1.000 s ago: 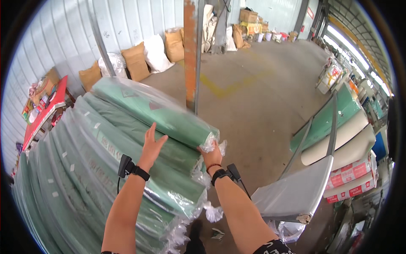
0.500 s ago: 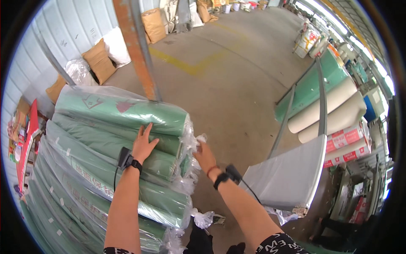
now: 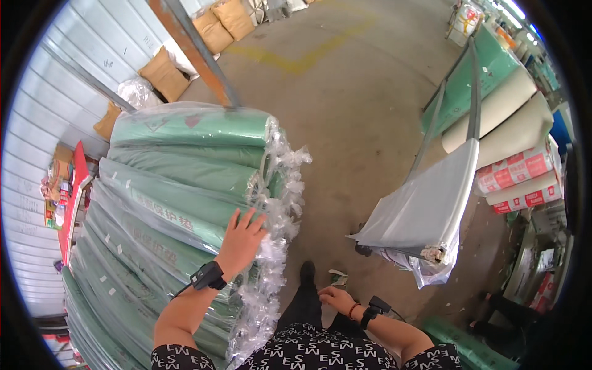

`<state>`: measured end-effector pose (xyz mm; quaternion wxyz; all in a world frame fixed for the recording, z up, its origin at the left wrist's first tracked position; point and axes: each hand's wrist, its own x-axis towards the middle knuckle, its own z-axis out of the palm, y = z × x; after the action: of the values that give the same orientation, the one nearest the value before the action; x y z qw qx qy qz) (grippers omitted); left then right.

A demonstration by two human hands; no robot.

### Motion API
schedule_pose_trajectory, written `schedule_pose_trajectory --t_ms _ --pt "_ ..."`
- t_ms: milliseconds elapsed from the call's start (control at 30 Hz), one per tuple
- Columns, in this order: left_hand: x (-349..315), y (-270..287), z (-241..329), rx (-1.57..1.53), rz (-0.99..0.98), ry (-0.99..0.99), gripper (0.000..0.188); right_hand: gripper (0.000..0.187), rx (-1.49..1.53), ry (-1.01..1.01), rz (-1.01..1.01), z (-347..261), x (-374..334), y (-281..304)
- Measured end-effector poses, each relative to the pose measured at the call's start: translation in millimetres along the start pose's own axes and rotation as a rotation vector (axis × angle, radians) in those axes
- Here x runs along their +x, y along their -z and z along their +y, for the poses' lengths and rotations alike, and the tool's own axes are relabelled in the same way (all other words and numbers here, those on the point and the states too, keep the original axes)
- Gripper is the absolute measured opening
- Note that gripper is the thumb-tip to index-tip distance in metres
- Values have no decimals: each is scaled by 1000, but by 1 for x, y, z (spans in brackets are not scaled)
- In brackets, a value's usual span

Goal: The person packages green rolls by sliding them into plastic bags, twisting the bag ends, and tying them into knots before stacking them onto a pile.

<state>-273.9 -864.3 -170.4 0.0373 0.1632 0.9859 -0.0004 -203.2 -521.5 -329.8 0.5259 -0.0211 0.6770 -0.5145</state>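
A pile of green rolls (image 3: 185, 161) wrapped in clear plastic fills the left side, their bunched film ends (image 3: 280, 228) facing right. My left hand (image 3: 242, 243) lies open on a roll near its right end, fingers spread on the film. Down by my thigh, my right hand (image 3: 338, 301) hangs in front of my dark trousers with fingers loosely extended and nothing in them. It is apart from the rolls. Each wrist wears a black strapped device.
To the right stands a metal frame (image 3: 476, 92) with a grey-white sheet-covered panel (image 3: 425, 191). Behind it lean green and cream rolls (image 3: 512, 117) and red-and-white wrapped rolls (image 3: 518, 176). A rusty post (image 3: 197, 52) rises behind the pile. Brown sacks (image 3: 165, 74) line the wall.
My right hand has left the bunched film at the roll ends and drawn back to my thigh. My left hand has moved nearer to me across the pile. The view has shifted.
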Motion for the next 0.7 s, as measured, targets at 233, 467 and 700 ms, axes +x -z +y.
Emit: schedule_pose_trajectory --t_ms 233,467,700 --pt "3 -12 -13 -41 86 70 31 26 4 135 312 -9 -28 31" --pt "21 42 36 -313 152 137 41 21 637 214 1373 76 -103 134" --pt "45 27 202 -924 -88 17 28 36 688 -52 1869 208 -140 294"
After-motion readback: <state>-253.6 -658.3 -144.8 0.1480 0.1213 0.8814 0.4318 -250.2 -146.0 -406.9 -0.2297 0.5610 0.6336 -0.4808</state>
